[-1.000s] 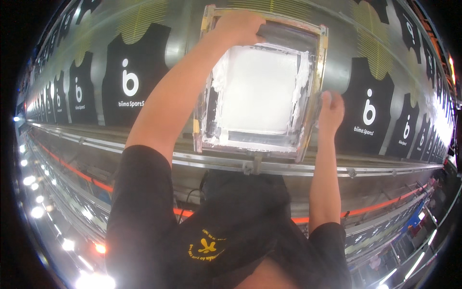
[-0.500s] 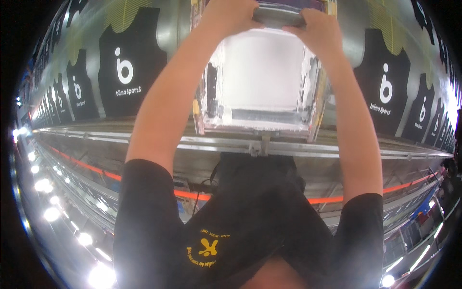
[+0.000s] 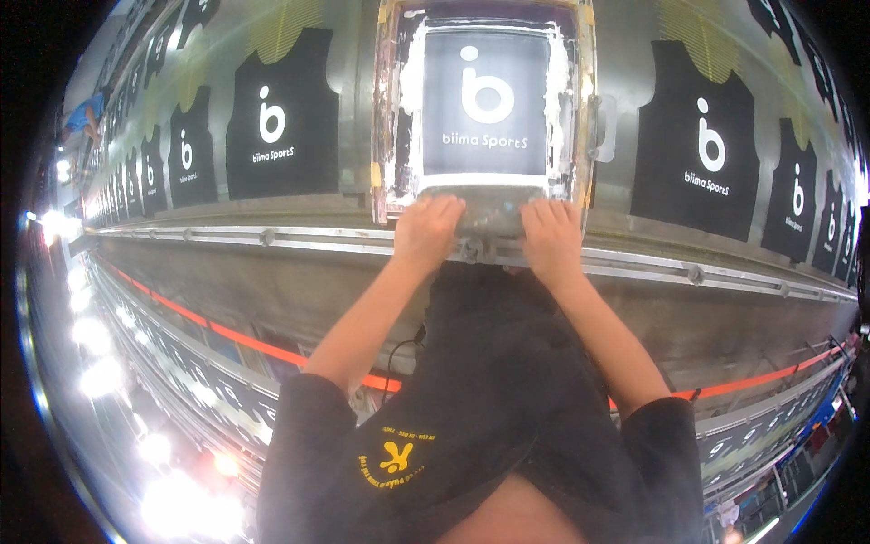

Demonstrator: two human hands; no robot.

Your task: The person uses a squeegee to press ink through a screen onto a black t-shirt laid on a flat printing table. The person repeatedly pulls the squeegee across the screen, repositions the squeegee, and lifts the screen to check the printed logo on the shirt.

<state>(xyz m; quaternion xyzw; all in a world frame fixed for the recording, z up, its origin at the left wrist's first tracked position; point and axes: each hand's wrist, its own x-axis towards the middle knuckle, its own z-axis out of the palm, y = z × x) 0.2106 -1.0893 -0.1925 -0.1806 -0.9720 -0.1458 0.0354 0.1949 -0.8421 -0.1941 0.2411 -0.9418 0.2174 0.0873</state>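
Observation:
A squeegee [image 3: 492, 212] lies across the near end of a silk-screen printing frame [image 3: 384, 118]. My left hand [image 3: 428, 234] is closed on its left end and my right hand [image 3: 552, 236] on its right end, fingers curled over the top. A line of white ink [image 3: 485, 180] runs along the squeegee's far side. Within the frame, the mesh window [image 3: 453, 145] shows a white rounded design on a dark ground. Smeared white ink coats the window's side borders.
Black sleeveless shirts with white prints lie on the long metal table, one at left [image 3: 281, 127] and one at right [image 3: 698, 136], with several more beyond each. A metal rail [image 3: 335, 245] edges the table before me. An orange strip [image 3: 245, 337] runs lower down. A person in blue [image 3: 83, 116] is far left.
Both hands have drawn the squeegee from the frame's far end to its near end. The window, all white before, now shows the design on a dark ground.

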